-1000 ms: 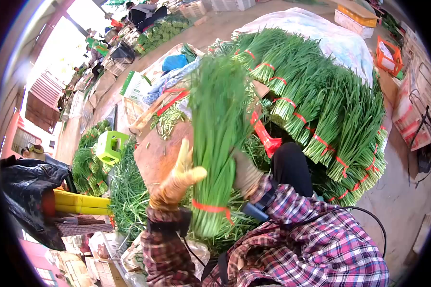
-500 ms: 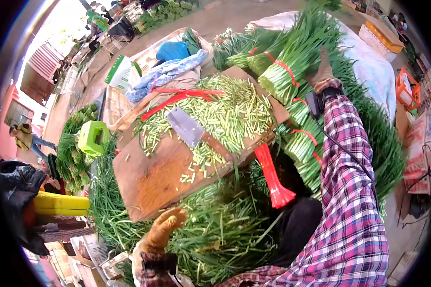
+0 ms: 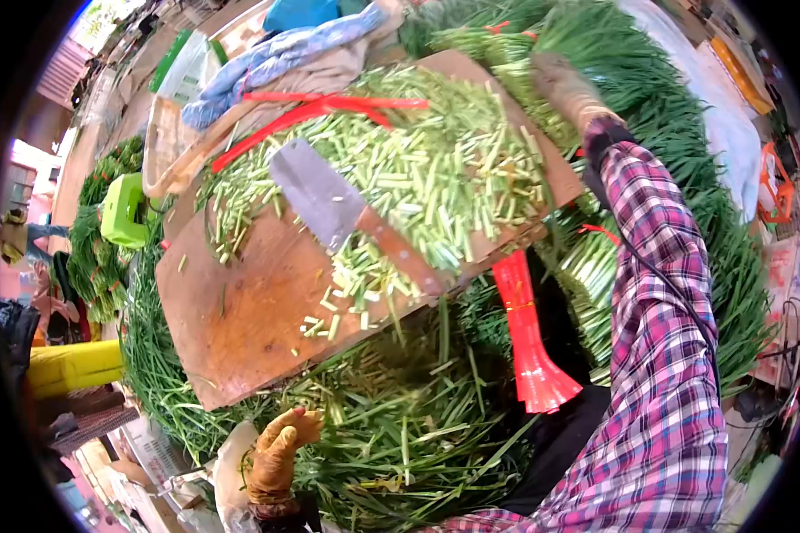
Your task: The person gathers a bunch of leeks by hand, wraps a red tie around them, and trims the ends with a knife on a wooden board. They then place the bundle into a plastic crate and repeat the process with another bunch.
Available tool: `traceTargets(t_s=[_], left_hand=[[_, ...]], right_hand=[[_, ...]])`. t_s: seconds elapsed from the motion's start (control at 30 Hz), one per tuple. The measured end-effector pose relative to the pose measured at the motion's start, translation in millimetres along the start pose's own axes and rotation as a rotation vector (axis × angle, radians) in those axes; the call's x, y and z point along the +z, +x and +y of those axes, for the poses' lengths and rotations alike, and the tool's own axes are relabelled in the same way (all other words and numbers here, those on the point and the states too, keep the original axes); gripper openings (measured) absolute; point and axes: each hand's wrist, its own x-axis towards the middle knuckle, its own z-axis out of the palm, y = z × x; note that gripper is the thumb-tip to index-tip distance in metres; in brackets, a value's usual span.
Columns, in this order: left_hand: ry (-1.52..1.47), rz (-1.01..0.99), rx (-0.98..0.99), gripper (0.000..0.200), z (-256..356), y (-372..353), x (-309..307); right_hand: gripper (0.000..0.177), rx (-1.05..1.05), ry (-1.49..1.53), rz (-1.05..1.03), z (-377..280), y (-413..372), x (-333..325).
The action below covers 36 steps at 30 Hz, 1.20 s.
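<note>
My left hand (image 3: pixel 278 455), in an orange-tan glove, hovers by the near edge of the wooden board (image 3: pixel 249 324), above loose green leaves (image 3: pixel 409 444). Its fingers are loosely bent with nothing between them. My right hand (image 3: pixel 567 87), also gloved, reaches far out and rests on the bundled garlic chives (image 3: pixel 507 80); its fingers look stretched out, somewhat blurred. A cleaver (image 3: pixel 316 191) with a wooden handle lies untouched on the board amid cut pale stem pieces (image 3: pixel 453 169). Red ties (image 3: pixel 529 333) hang at the board's near right edge.
Red strips (image 3: pixel 320 105) lie across the cut stems. Beyond the board is a basket (image 3: pixel 164 147) with cloths (image 3: pixel 284 62). A lime-green plastic thing (image 3: pixel 124 211) stands left, above a yellow object (image 3: pixel 76 366). An orange crate (image 3: pixel 776 185) stands far right.
The view has moved closer over the board. My right hand has come down onto the chive bundles from a raised, stretched pose. The left hand's fingers are slightly more bent; the cleaver stays in place.
</note>
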Motion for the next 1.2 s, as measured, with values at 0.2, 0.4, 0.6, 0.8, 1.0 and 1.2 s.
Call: traceTargets(t_s=[0.2, 0.4, 0.6, 0.8, 1.0, 1.2], left_hand=[[-0.016, 0.049, 0.029, 0.048, 5, -37, -16], [-0.074, 0.14, 0.061, 0.048, 19, -148, -19], [0.708, 0.88, 0.426, 0.053, -44, -277, -48], [0.091, 1.122, 0.465, 0.048, -170, -327, -87], [0.154, 0.759, 0.315, 0.056, -195, -376, -82], [-0.015, 0.721, 0.511, 0.019, -229, -382, -81]], right_hand=[[0.052, -0.084, 0.492, -0.182, 102, 19, 61], [0.04, -0.124, 0.729, 0.158, -47, -65, -40], [0.035, -0.165, 1.813, -0.608, -100, -116, -17], [0.051, -0.674, 1.261, -0.863, -403, -335, -213], [0.023, -1.303, 0.878, -0.676, -520, -488, -216], [0.011, -1.352, 0.864, -0.753, -514, -526, -217]])
